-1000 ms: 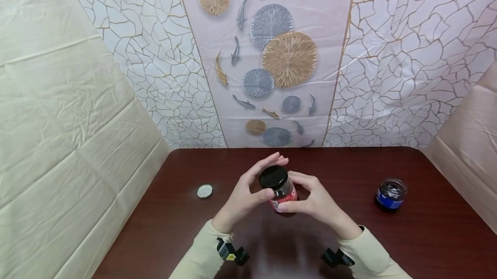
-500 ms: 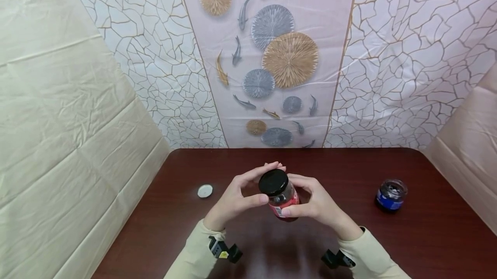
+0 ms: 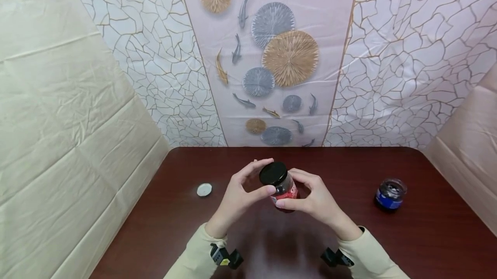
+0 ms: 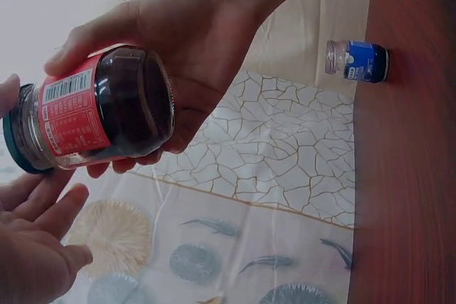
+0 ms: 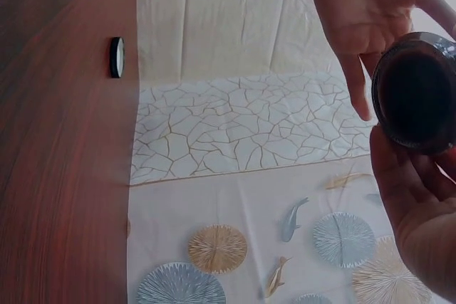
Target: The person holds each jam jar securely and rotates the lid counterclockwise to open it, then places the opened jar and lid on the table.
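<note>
A glass jar (image 3: 288,189) with a red label, dark contents and a black lid (image 3: 273,173) is held tilted above the table. My right hand (image 3: 320,199) grips the jar body from the right, its thumb across the label. My left hand (image 3: 237,199) spans the lid, thumb at the near edge and fingertips at the far edge. In the left wrist view the left fingers (image 4: 60,211) are spread beside the lid. From the right wrist camera, the jar's dark base (image 5: 417,97) hides the lid.
An uncapped jar with a blue label (image 3: 390,195) stands on the right of the brown table (image 3: 155,236). A loose lid, white inside up (image 3: 204,189), lies at the left. Patterned cloth (image 3: 272,76) hangs behind the table; plain cloth (image 3: 77,141) lines the side.
The left hand drew back from the lid to the left, then came up to it again. The jar dipped slightly and rose again. The right hand kept its grip.
</note>
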